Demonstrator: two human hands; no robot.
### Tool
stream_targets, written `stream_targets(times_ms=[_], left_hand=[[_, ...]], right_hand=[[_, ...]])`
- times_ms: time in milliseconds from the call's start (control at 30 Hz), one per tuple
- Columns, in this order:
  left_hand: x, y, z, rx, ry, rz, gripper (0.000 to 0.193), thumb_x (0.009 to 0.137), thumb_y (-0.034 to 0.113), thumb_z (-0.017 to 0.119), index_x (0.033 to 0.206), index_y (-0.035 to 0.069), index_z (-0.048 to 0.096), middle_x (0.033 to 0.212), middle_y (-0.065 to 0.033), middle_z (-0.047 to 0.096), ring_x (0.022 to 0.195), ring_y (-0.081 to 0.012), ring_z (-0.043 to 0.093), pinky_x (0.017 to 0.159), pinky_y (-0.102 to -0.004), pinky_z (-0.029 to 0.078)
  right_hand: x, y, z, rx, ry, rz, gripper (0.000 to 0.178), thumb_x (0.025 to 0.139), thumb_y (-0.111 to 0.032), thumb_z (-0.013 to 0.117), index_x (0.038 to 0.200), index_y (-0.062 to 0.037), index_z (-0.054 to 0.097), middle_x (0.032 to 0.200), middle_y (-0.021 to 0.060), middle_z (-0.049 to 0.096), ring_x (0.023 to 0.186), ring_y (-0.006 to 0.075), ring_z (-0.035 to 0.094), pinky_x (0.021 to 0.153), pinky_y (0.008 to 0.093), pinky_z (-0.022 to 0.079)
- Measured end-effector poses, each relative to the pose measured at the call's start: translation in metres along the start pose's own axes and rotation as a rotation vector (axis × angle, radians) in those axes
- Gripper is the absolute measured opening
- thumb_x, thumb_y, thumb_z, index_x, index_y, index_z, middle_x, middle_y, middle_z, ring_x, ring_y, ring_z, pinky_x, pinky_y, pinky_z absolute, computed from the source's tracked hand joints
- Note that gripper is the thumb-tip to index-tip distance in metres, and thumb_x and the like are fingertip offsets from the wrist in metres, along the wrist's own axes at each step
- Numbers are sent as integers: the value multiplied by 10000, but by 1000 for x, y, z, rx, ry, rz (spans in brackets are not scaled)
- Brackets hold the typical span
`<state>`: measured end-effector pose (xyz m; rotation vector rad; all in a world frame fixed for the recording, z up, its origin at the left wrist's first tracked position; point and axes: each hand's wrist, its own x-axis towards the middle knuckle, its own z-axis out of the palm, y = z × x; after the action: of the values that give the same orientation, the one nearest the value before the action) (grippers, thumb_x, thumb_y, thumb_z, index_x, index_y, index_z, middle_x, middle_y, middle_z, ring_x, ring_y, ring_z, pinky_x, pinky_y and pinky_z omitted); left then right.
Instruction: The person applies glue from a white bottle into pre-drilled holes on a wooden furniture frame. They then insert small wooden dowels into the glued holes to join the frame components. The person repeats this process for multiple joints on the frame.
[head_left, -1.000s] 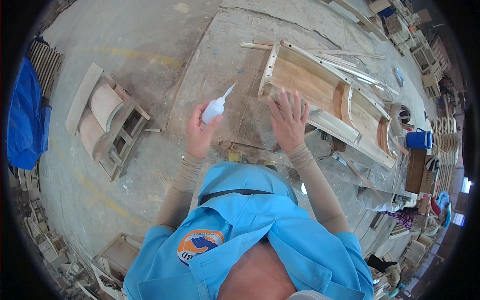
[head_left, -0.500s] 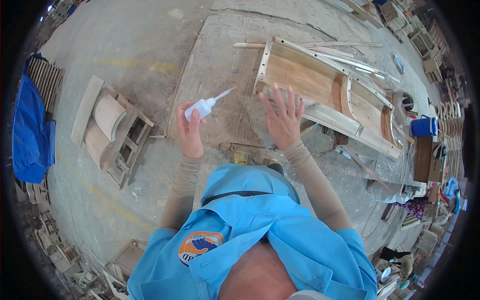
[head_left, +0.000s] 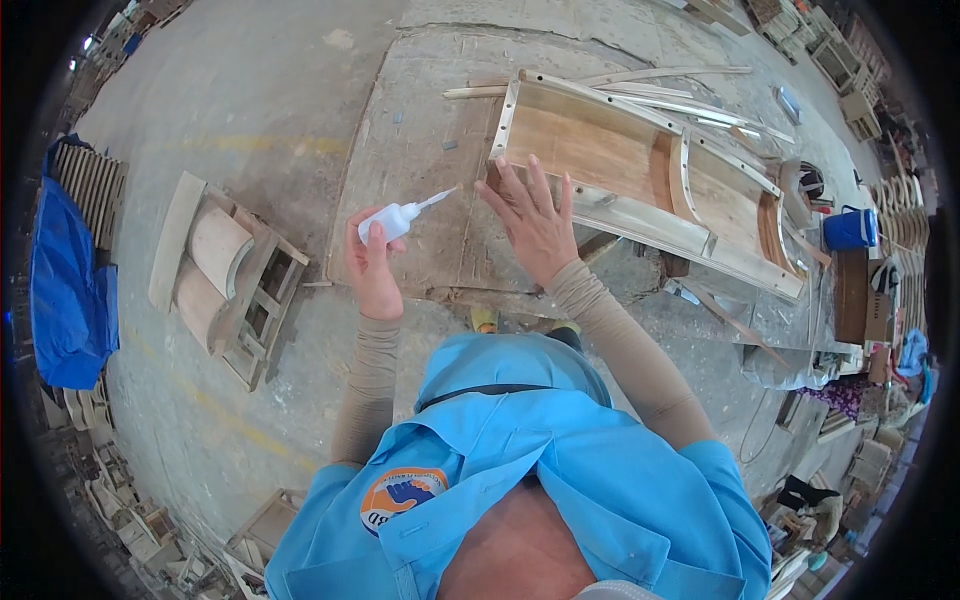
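Note:
A white squeeze bottle with a long thin nozzle (head_left: 388, 222) is gripped in my left hand (head_left: 374, 272), its tip pointing up and to the right. My right hand (head_left: 540, 232) is spread open with nothing in it. It hovers at the near left end of a long wooden frame (head_left: 600, 135) with curved cross pieces and a row of dark holes along its pale edges. Whether the fingers touch that frame, I cannot tell. The frame lies on a worn worktable (head_left: 410, 180), slanting away to the right.
Thin wooden strips (head_left: 660, 88) lie behind the frame. On the left floor stand curved wooden parts (head_left: 215, 245) on a slatted wooden base. A blue tarp (head_left: 75, 280) covers stacked slats at the far left. To the right sit a blue bucket (head_left: 848, 229) and a cardboard box (head_left: 880, 312).
My right hand has moved left, closer to the frame's left end. The left hand keeps hold of the bottle and has shifted slightly down and left. The whole view has shifted a little.

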<state>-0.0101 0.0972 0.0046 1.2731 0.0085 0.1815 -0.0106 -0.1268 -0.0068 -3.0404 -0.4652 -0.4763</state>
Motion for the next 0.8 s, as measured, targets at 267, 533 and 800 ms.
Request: stream_targets(times_ms=[267,533,800], left_hand=[[-19,-3,30,52,192,57,282,972,254,472,1152,40,510,986,-45,564,804,-110,491,699,-266,416],[-52,-12,64,-83,333,47,318,958,337,487,1059,37,520,803,-7,493,730,-102,443,662,-266,385],[-106,1,124,-178,486,9,362,960,400,471,971,40,504,733,3,413,697,-119,412,702,-276,374]], right_hand=[[-60,88,-37,40,149,94,596,788,-167,585,1351,-305,446,1513,11,218,1390,325,164,1088,587,142],[-181,427,-124,-53,444,606,93,815,-183,623,844,-101,656,815,97,618,869,292,587,757,396,446],[-255,669,-68,-305,-37,836,184,820,-272,562,856,-148,693,880,125,665,853,313,634,745,421,496]])
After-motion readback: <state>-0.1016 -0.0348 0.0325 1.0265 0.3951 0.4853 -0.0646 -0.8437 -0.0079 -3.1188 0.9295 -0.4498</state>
